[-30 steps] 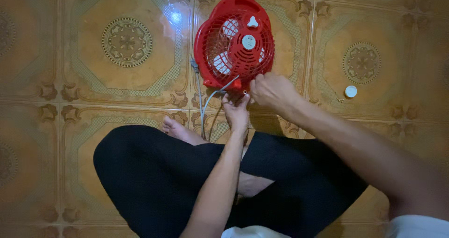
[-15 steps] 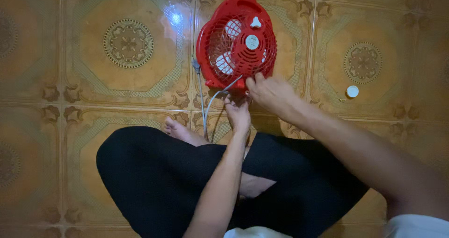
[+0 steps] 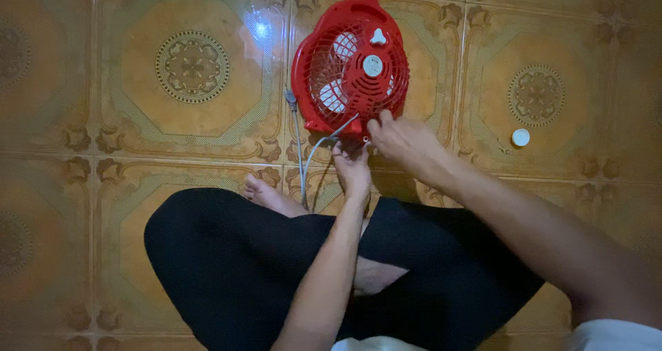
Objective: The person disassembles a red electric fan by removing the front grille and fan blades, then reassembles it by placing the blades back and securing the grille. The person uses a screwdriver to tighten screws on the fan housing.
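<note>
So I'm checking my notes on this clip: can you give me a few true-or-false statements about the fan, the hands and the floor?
1. The fan is red. True.
2. Both the left hand and the right hand are at the fan's lower edge. True.
3. The fan stands on a wooden table. False: it lies on the tiled floor.
4. A small white cap lies on the floor to the right of the fan. True.
5. The cord is black. False: it is pale grey.

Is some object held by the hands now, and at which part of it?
Both the left hand and right hand grip the red fan at its lower edge, where the grey cord comes out.
</note>
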